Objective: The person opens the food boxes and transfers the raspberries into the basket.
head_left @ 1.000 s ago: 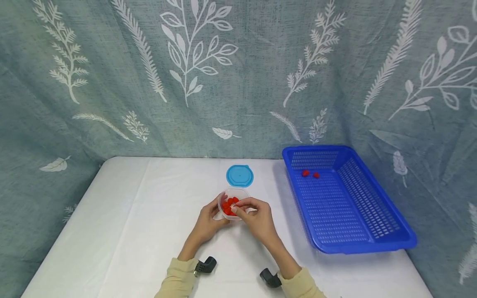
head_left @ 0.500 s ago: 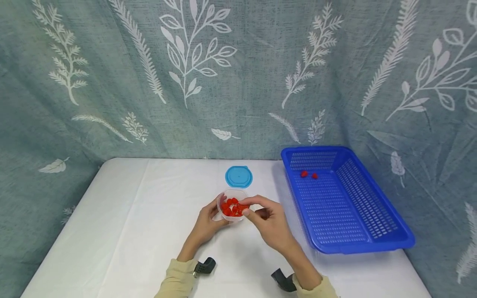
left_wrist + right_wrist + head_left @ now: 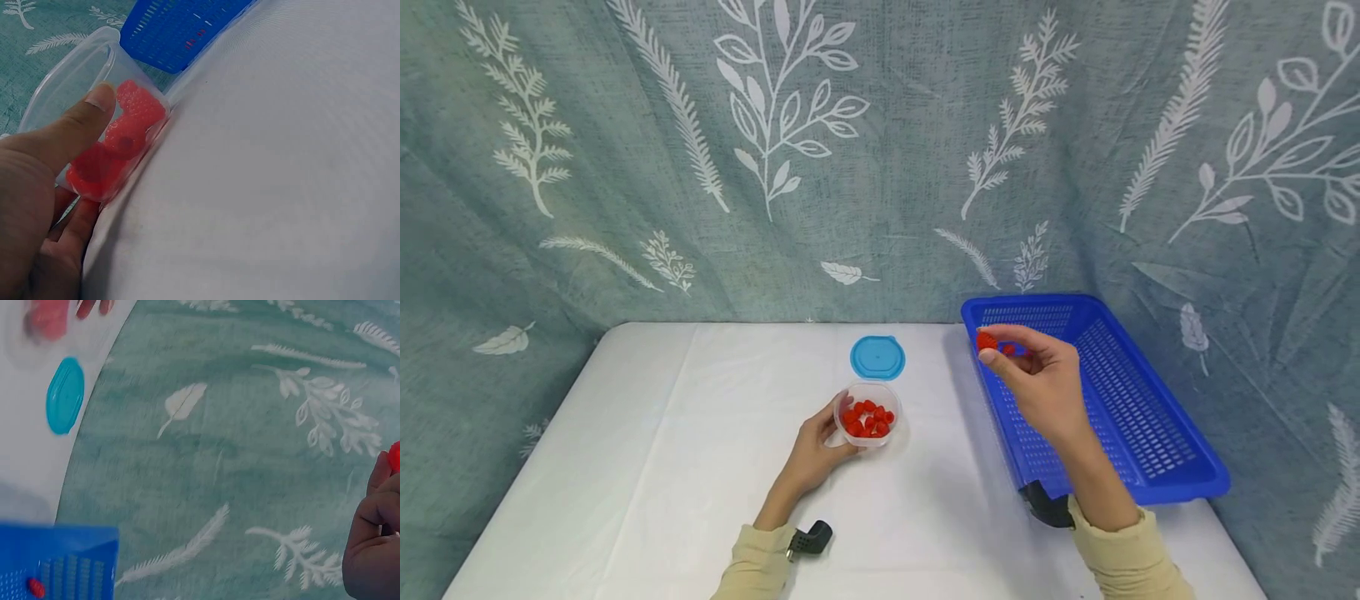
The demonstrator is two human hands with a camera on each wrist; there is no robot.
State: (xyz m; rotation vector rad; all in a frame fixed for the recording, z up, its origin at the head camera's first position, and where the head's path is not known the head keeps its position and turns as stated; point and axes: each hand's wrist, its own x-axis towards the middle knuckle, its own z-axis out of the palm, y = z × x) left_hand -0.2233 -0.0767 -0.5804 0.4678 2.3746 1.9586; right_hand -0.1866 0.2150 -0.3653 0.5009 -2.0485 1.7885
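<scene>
My left hand (image 3: pixel 820 450) grips a small clear plastic tub (image 3: pixel 891 400) from its left side; in the left wrist view the thumb lies across the wall of the tub (image 3: pixel 69 72). Several raspberries (image 3: pixel 868 421) lie inside it. Between thumb and fingertips, my right hand (image 3: pixel 1048 383) pinches one raspberry (image 3: pixel 986 341). That hand is over the far left part of the blue plastic basket (image 3: pixel 1157 400). Behind it, other raspberries (image 3: pixel 1009 350) lie on the basket's floor, partly hidden. In the right wrist view the pinched raspberry (image 3: pixel 395 456) shows at the right edge.
A round blue lid (image 3: pixel 877 357) lies on the white table (image 3: pixel 662 450) just beyond the tub. The basket stands along the table's right side. A green leaf-patterned cloth (image 3: pixel 895 167) hangs behind the table.
The right hand has lifted a raspberry out of the tub and carried it right, over the blue basket. The left hand has stayed at the tub.
</scene>
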